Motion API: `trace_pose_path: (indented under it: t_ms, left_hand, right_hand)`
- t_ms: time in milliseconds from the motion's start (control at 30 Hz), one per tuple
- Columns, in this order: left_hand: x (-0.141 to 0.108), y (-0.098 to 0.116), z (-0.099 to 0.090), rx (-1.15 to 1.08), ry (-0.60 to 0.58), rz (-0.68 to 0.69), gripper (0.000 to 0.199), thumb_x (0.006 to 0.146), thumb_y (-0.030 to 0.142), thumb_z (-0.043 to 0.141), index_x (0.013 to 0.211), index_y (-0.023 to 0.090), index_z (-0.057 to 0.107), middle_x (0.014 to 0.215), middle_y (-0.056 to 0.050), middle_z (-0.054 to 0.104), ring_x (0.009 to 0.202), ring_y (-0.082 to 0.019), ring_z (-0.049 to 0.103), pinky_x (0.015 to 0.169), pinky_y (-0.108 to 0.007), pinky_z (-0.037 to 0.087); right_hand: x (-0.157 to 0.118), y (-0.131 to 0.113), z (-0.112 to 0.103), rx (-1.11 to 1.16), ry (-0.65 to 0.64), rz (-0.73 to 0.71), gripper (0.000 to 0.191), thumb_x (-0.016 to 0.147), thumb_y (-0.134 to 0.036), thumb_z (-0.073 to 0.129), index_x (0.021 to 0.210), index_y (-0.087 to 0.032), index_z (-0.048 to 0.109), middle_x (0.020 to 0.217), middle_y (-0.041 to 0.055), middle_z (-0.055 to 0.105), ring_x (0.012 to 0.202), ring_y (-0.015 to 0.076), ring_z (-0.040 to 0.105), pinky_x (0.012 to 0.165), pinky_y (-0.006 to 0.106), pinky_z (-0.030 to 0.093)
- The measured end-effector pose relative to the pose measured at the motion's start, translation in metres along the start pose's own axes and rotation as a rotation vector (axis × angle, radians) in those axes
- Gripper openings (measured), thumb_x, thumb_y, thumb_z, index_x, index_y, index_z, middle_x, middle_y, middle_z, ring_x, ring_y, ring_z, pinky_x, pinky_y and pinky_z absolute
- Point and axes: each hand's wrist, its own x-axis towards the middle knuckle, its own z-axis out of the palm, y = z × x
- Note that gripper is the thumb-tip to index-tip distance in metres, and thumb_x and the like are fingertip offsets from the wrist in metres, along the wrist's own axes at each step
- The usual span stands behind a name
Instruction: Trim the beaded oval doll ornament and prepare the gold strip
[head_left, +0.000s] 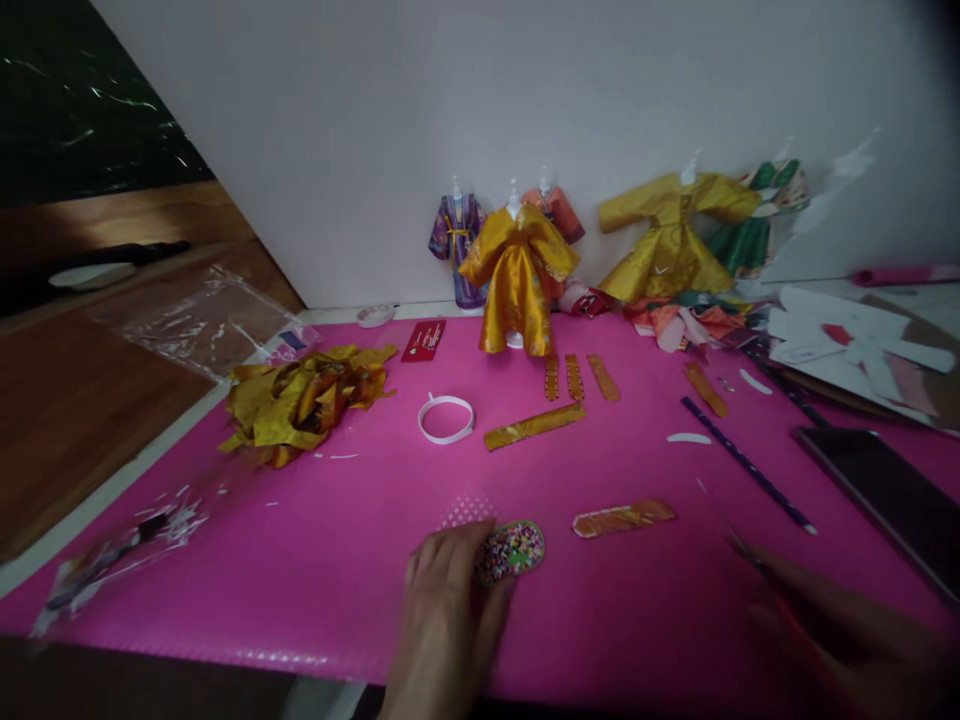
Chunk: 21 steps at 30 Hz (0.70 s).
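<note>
My left hand (450,590) is closed on the left edge of a small oval container of multicoloured beads (517,550), low on the pink table cover (330,560). To the right of the beads lies an orange-gold fabric strip (624,518) with a pale edge at its pointed end. My right hand (832,620), dark and blurred at the lower right, holds thin pointed scissors (780,595) with red on the handle. Their tip points up and left, apart from the strip. Further back, a white ring (445,419) and a longer gold strip (534,426) lie flat.
Small dressed forms, including one in a gold gown (517,280), stand along the back wall. Gold fabric scraps (300,400) are heaped at left. A dark pencil (746,463), phone (885,490) and paper pieces (855,340) lie at right. Clear plastic (112,560) sits front left.
</note>
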Motion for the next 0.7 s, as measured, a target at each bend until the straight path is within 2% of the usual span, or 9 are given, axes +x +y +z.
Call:
trace_pose_path:
  t_ms: [133, 300, 533, 700]
  left_hand:
    - [-0.007, 0.0, -0.004, -0.004, 0.056, -0.014, 0.044, 0.089, 0.021, 0.069, 0.129, 0.023, 0.053, 0.109, -0.008, 0.071, 0.096, -0.026, 0.07, 0.081, -0.045, 0.062]
    - [-0.013, 0.003, -0.009, -0.031, 0.051, -0.007, 0.044, 0.088, 0.022, 0.069, 0.128, 0.023, 0.052, 0.111, -0.009, 0.071, 0.098, -0.025, 0.072, 0.082, -0.04, 0.064]
    - [-0.009, 0.01, -0.007, -0.044, 0.116, -0.012, 0.041, 0.086, 0.022, 0.068, 0.124, 0.023, 0.054, 0.106, -0.009, 0.072, 0.091, -0.025, 0.074, 0.076, -0.04, 0.066]
    - [-0.009, 0.012, -0.007, -0.04, 0.114, -0.001, 0.039, 0.088, 0.022, 0.066, 0.125, 0.023, 0.053, 0.107, -0.01, 0.071, 0.093, -0.025, 0.074, 0.078, -0.041, 0.065]
  right_hand:
    - [-0.001, 0.0, -0.001, -0.003, -0.039, 0.016, 0.043, 0.087, -0.053, 0.065, 0.122, -0.031, 0.073, 0.112, 0.0064, 0.078, 0.09, 0.0339, 0.077, 0.077, 0.044, 0.066]
    - [0.002, -0.005, -0.003, -0.04, -0.049, -0.019, 0.043, 0.088, -0.049, 0.066, 0.126, -0.03, 0.071, 0.111, 0.0061, 0.078, 0.088, 0.0328, 0.077, 0.079, 0.042, 0.066]
    - [0.003, -0.013, -0.002, -0.08, -0.005, -0.066, 0.041, 0.088, -0.053, 0.064, 0.119, -0.028, 0.073, 0.111, 0.0045, 0.078, 0.087, 0.0307, 0.077, 0.08, 0.042, 0.066]
    - [0.009, -0.022, -0.004, -0.103, 0.014, -0.13, 0.04, 0.091, -0.05, 0.062, 0.118, -0.024, 0.075, 0.11, 0.0038, 0.079, 0.084, 0.0281, 0.078, 0.08, 0.037, 0.066]
